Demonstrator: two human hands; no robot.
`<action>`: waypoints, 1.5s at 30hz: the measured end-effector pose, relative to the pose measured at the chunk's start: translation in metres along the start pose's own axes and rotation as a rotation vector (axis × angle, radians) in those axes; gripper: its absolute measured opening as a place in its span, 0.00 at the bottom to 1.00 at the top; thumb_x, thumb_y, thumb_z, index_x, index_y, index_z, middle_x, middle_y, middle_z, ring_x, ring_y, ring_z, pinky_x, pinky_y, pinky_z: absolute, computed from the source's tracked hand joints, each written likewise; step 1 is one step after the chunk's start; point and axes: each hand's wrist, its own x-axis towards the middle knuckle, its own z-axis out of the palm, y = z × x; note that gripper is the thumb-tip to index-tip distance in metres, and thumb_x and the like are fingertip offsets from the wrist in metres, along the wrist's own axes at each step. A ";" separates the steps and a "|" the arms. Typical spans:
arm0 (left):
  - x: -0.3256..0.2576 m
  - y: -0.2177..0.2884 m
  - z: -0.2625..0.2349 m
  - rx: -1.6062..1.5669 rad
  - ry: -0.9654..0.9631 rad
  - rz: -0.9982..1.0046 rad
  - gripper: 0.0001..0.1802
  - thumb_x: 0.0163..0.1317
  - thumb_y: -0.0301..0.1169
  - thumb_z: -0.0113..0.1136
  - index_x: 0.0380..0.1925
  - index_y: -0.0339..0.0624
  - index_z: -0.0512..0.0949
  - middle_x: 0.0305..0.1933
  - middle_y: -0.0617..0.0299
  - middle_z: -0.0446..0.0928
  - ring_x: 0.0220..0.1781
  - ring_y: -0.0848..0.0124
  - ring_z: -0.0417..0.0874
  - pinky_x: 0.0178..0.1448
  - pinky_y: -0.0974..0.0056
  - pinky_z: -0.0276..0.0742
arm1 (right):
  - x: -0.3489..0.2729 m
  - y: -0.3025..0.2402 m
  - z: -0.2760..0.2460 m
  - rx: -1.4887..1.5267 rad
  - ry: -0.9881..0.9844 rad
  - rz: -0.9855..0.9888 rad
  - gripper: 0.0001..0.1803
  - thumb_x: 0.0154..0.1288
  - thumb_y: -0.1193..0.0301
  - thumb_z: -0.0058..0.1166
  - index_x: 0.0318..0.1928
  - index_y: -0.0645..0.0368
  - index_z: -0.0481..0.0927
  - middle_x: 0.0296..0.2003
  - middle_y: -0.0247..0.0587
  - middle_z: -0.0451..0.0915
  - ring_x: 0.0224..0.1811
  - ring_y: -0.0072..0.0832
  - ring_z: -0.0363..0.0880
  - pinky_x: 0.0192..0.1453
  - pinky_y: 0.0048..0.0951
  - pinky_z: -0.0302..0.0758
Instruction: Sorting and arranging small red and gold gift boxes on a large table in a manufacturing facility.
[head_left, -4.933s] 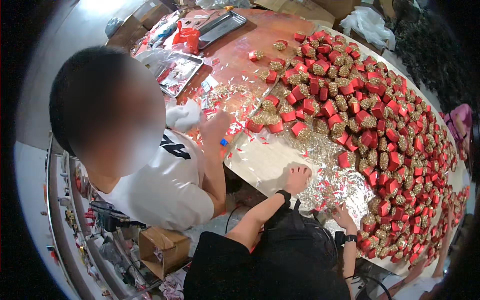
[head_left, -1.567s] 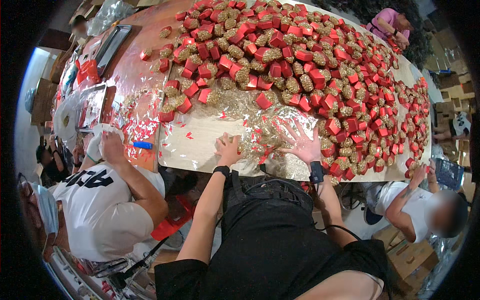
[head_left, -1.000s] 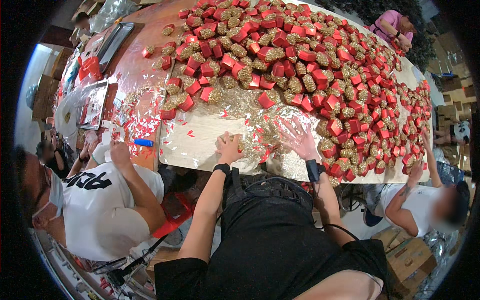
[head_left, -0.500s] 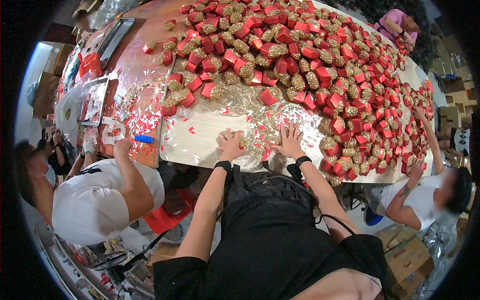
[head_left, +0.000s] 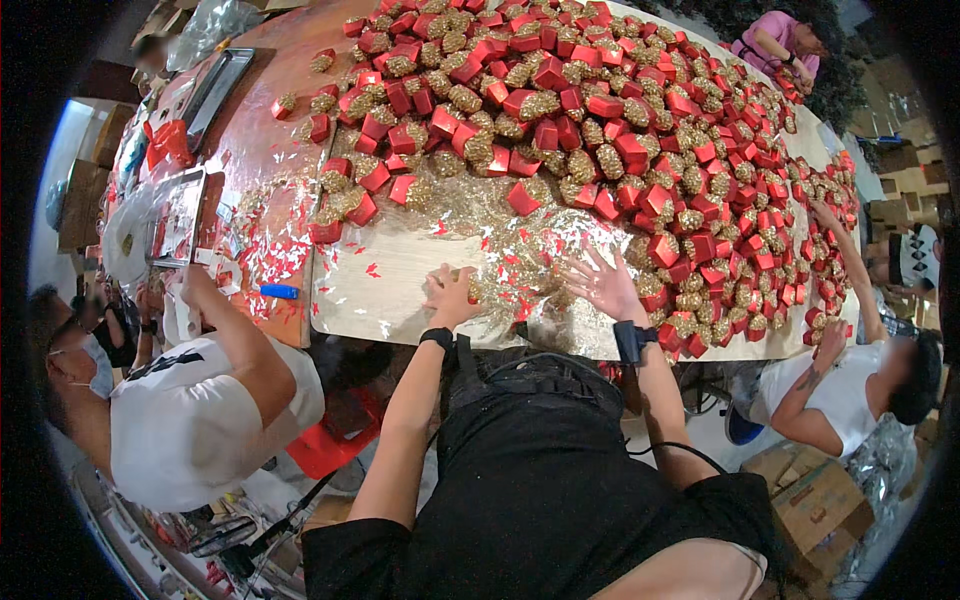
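My left hand [head_left: 451,298] rests at the table's near edge, fingers curled around a small gold glittery piece [head_left: 475,289] that shows at its right side; most of that piece is hidden. To its right, my right hand [head_left: 605,286] is held with the palm turned up and fingers spread, holding nothing. Between and beyond the hands lie gold glitter and red and white paper scraps [head_left: 515,285] on the pale board [head_left: 390,255]. A big heap of red faceted ornaments with gold glittery tops [head_left: 550,135] fills the far and right side.
At the left, a worker in white [head_left: 210,410] reaches over the table, near a blue-handled tool [head_left: 279,291] and metal trays [head_left: 178,220]. Another worker in white [head_left: 830,390] touches the heap at the right. A person in pink [head_left: 780,45] is at the far right corner.
My right hand has lifted from the scraps, moved right and turned palm up. The left hand has shifted slightly and curled more around the gold piece. The left worker's arm moved.
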 end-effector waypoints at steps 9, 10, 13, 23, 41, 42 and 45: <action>0.000 0.002 -0.001 0.024 0.011 0.014 0.43 0.36 0.43 0.68 0.55 0.69 0.57 0.66 0.50 0.40 0.64 0.34 0.36 0.49 0.24 0.53 | -0.018 0.001 0.014 0.520 -0.138 -0.134 0.33 0.63 0.44 0.24 0.64 0.45 0.50 0.61 0.48 0.55 0.60 0.45 0.58 0.58 0.47 0.61; 0.000 0.002 -0.001 0.025 0.010 0.010 0.43 0.36 0.43 0.68 0.55 0.69 0.57 0.66 0.50 0.39 0.63 0.34 0.36 0.49 0.24 0.52 | -0.017 0.004 0.011 0.520 -0.139 -0.135 0.33 0.63 0.44 0.24 0.64 0.45 0.50 0.61 0.48 0.55 0.60 0.45 0.58 0.58 0.47 0.61; 0.001 0.000 0.002 0.022 0.008 0.005 0.43 0.36 0.43 0.68 0.55 0.70 0.57 0.66 0.50 0.39 0.63 0.34 0.36 0.49 0.24 0.52 | -0.015 0.009 0.011 0.499 -0.194 -0.110 0.32 0.64 0.46 0.25 0.64 0.46 0.51 0.61 0.45 0.56 0.60 0.44 0.59 0.59 0.46 0.61; 0.004 -0.011 0.010 -0.004 0.062 0.046 0.42 0.35 0.41 0.67 0.54 0.70 0.58 0.66 0.51 0.39 0.63 0.33 0.36 0.48 0.23 0.51 | 0.012 0.035 0.005 -1.386 0.085 -0.182 0.28 0.64 0.54 0.35 0.63 0.48 0.54 0.61 0.47 0.56 0.63 0.46 0.53 0.64 0.45 0.52; -0.005 0.005 -0.002 -0.002 0.016 0.007 0.42 0.37 0.41 0.67 0.55 0.68 0.58 0.65 0.48 0.40 0.62 0.33 0.39 0.48 0.24 0.52 | 0.073 0.076 0.003 -2.226 0.217 -0.639 0.29 0.60 0.59 0.41 0.62 0.51 0.56 0.64 0.47 0.46 0.67 0.41 0.41 0.68 0.42 0.40; -0.005 0.005 -0.004 -0.002 0.017 0.000 0.42 0.37 0.41 0.67 0.55 0.68 0.58 0.65 0.48 0.40 0.62 0.33 0.39 0.48 0.24 0.52 | 0.072 0.077 0.004 -2.215 0.217 -0.661 0.30 0.59 0.60 0.41 0.62 0.52 0.55 0.64 0.47 0.46 0.67 0.41 0.41 0.68 0.42 0.40; -0.005 0.005 -0.003 0.039 0.007 -0.004 0.41 0.37 0.42 0.67 0.55 0.67 0.58 0.66 0.48 0.40 0.63 0.33 0.39 0.48 0.24 0.52 | 0.071 0.074 0.005 -2.171 0.210 -0.661 0.30 0.60 0.61 0.41 0.62 0.53 0.54 0.64 0.47 0.46 0.67 0.40 0.41 0.68 0.42 0.39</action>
